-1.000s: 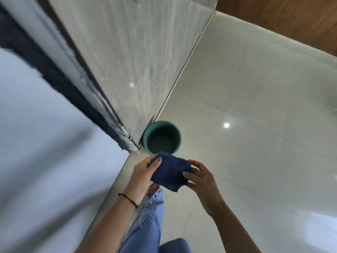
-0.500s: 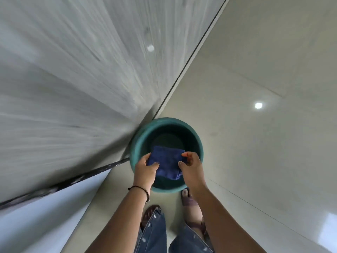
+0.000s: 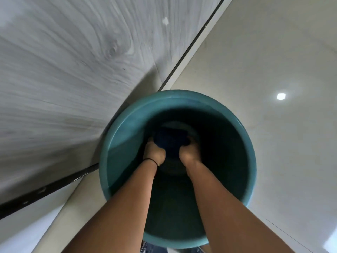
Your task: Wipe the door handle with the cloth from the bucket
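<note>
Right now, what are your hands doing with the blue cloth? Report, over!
Left hand and right hand both gripping the blue cloth, deep inside the teal bucket. Door handle not in view. Nothing blocking the way out.

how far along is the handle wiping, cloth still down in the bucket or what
Done: nothing visibly finished. In hand: the left hand and right hand both grip the dark blue cloth deep inside the teal bucket. Left: lift the cloth out and wipe the door handle, which is not in view.
</note>
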